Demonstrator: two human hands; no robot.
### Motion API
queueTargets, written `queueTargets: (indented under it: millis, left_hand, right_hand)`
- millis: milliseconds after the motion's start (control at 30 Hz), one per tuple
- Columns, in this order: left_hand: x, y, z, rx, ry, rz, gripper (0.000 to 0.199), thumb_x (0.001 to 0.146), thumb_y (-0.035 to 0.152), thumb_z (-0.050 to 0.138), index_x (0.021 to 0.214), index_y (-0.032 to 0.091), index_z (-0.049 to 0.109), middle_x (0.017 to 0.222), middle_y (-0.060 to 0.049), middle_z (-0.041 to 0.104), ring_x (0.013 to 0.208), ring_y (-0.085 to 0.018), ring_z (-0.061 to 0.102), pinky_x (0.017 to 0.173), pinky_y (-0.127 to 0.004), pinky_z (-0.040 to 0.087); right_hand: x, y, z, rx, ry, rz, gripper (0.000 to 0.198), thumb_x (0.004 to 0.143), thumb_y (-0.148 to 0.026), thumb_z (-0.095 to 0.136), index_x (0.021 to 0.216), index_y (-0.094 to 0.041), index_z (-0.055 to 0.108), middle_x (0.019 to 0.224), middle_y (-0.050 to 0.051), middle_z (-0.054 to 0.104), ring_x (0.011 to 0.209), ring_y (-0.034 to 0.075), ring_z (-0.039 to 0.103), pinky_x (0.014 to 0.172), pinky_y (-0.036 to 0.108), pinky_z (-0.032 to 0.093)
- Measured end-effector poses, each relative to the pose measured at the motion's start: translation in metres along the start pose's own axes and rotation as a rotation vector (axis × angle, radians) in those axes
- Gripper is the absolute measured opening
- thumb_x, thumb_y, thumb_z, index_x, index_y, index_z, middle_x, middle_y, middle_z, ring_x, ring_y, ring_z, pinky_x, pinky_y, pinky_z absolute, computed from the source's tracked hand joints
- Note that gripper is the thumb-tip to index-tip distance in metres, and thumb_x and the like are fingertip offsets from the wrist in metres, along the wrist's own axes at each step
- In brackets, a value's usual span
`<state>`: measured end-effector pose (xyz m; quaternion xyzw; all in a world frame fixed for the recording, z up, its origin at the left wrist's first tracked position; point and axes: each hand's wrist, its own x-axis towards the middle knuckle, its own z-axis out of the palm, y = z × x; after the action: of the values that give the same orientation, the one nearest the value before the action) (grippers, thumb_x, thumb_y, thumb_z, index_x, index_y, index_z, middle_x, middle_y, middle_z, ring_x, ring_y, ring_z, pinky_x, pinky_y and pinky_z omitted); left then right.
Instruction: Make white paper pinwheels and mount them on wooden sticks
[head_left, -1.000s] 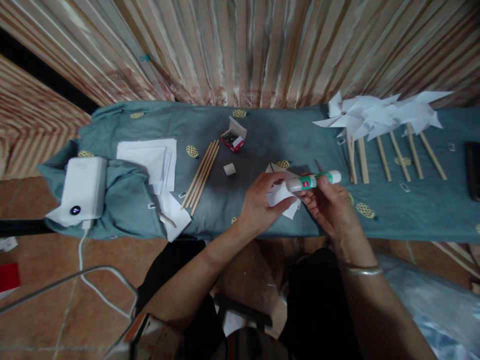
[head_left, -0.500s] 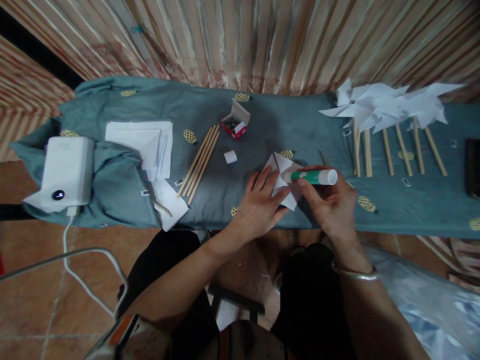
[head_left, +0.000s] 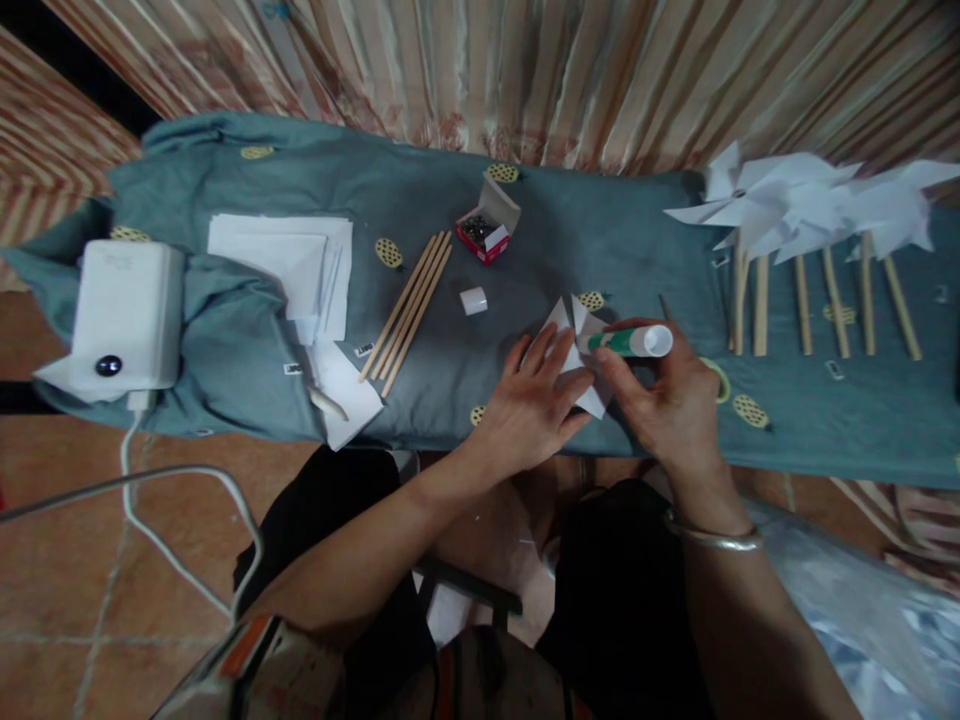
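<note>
White paper (head_left: 592,400) lies between the hands (head_left: 523,412), left one palm-down.

Power bank (head_left: 129,310): white, left end of the cloth (head_left: 630,245), round dark display near its front. White cable (head_left: 140,401) plugged into its near edge, loops over brown tiled floor (head_left: 60,560). Cloth grey-green, pineapple print, bunched beside the power bank. Pleated curtain (head_left: 480,80) behind. Black bar (head_left: 75,62) slants, upper left. Clear plastic (head_left: 847,590), lower right.
</note>
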<state>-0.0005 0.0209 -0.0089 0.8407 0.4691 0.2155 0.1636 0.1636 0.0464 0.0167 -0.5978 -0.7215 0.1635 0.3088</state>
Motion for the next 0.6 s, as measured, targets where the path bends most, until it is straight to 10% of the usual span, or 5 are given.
queueTargets:
  millis: [600]
  left_hand:
    - [-0.0017,-0.0013,0.0037,-0.009,0.015,0.002,0.041,0.088,0.038,0.056,0.124,0.016,0.056,0.148,-0.020,0.038,0.142,-0.038,0.025,0.110,-0.062,0.025]
  right_hand:
    - [0.0045,-0.0028,-0.0019,-0.052,-0.063,-0.033,0.028,0.087,-0.045,0.058,0.105,-0.023,0.062,0.090,0.006,0.073,0.074,0.022,0.069,0.068,0.034,0.052]
